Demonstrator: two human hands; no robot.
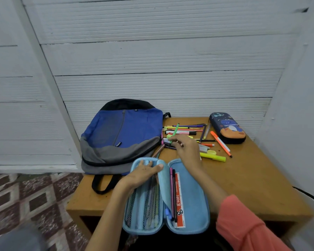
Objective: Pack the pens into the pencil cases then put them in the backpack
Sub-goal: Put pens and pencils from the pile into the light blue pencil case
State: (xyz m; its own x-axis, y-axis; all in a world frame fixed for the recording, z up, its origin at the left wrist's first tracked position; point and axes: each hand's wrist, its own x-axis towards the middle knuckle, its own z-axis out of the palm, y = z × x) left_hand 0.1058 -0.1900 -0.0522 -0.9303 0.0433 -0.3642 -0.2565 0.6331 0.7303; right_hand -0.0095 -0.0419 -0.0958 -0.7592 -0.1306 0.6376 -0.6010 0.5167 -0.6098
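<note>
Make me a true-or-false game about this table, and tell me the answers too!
1. The light blue case lies open on the table. True.
2. The right hand is empty. False: it pinches a green pen over the pile of pens.
3. The left hand rests on the mesh side of the light blue case. True.
4. The dark case is inside the backpack. False: it lies closed on the table, on the far right, with the pens between it and the backpack.
</note>
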